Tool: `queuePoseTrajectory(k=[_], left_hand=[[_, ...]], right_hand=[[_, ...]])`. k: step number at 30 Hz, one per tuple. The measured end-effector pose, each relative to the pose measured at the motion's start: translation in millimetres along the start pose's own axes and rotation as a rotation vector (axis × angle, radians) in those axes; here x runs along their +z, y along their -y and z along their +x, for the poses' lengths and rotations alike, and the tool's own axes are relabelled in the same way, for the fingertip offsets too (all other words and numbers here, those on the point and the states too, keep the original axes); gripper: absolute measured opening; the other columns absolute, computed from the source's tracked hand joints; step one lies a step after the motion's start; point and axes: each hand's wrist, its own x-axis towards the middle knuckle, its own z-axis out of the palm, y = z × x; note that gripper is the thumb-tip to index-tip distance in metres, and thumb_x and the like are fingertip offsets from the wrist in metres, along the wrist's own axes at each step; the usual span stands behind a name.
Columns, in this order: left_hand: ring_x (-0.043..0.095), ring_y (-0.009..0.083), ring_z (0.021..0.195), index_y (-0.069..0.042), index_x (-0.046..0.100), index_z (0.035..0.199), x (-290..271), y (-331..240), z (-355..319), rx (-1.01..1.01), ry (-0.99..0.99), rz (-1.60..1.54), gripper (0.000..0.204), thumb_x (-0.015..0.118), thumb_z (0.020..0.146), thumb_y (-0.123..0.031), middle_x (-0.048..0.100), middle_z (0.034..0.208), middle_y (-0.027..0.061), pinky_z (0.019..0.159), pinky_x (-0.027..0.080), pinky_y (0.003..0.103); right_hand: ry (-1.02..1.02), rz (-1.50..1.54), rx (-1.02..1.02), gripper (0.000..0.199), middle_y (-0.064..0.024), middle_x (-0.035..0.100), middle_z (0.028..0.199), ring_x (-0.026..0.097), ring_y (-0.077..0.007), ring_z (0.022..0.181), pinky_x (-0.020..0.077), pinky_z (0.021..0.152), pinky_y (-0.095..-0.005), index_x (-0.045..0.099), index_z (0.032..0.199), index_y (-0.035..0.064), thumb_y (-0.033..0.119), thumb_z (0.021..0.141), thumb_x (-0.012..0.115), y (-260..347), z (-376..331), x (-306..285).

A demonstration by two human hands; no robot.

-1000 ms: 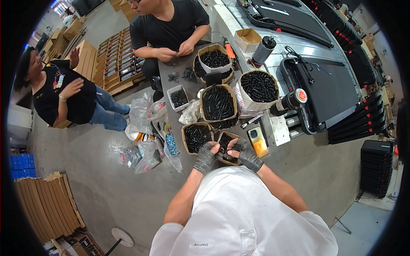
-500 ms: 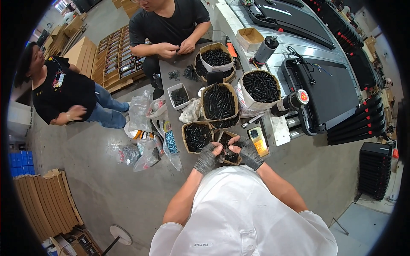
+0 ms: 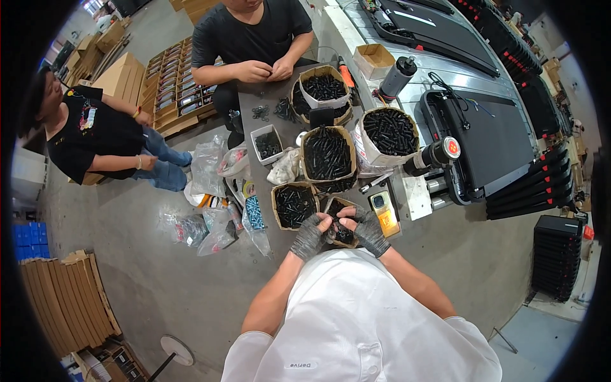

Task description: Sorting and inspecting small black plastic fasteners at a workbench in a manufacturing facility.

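My left hand (image 3: 310,235) and my right hand (image 3: 368,231), both in grey fingerless gloves, are close together over a small cardboard box (image 3: 344,244) at the table's near edge. The fingers of each are pinched; whatever they hold is too small to make out. Small dark parts (image 3: 344,234) lie in that box, partly hidden by my fingers. Just left of it stands a box of black bolts (image 3: 295,205). Beyond is a larger box of black bolts (image 3: 328,156). A phone (image 3: 384,214) lies beside my right hand.
More bolt-filled containers, a white sack (image 3: 389,130) and a box (image 3: 323,86), stand farther back. A white tray (image 3: 266,144) and a rag (image 3: 284,167) sit at left. Across the table (image 3: 258,102) a person in black (image 3: 251,44) works; another person (image 3: 95,134) stands left. Machine frames (image 3: 471,137) are at right.
My hands stay over the small box with only slight finger movement. The standing person at left has lowered a raised hand and shifted stance. The person across has moved their hands slightly.
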Motion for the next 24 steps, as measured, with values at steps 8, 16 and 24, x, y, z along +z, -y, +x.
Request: queuePoseTrajectory(k=[8, 16, 24], left_hand=[[0.06, 0.0144, 0.07, -0.006, 0.058, 0.098, 3.6, 1.7, 5.7, 0.073, -0.034, -0.003, 0.022, 0.065, 0.091, -0.025, 0.064, 0.082, 0.0058, 0.062, 0.049, 0.027], [0.06, 0.0123, 0.083, -0.004, 0.064, 0.106, -2.7, 8.9, 10.1, 0.239, -0.087, 0.275, 0.026, 0.065, 0.091, -0.025, 0.067, 0.094, 0.003, 0.076, 0.049, 0.028], [0.061, 0.0137, 0.086, -0.002, 0.063, 0.112, -0.4, 4.1, 11.2, 0.193, -0.086, 0.304, 0.036, 0.064, 0.092, -0.031, 0.067, 0.098, 0.0055, 0.078, 0.05, 0.029]], right_hand=[[-0.103, -0.333, -0.342, 0.016, -0.0106, 0.065, 0.095, 0.062, -0.0234, 0.092, 0.0484, 0.083, -0.0332, 0.069, 0.096, 0.0027, 0.01, 0.082, 0.067, -6.5, 2.5, 8.6], [-0.077, -0.071, 0.082, 0.03, -0.0085, 0.063, 0.087, 0.062, -0.0189, 0.083, 0.0508, 0.074, -0.0302, 0.061, 0.109, 0.0005, 0.014, 0.084, 0.069, 13.8, 0.2, 18.6], [-0.061, -0.384, -0.153, 0.022, -0.0124, 0.064, 0.094, 0.062, -0.0227, 0.088, 0.0496, 0.079, -0.0328, 0.062, 0.105, 0.0004, 0.012, 0.086, 0.064, 17.1, 0.1, 16.8]])
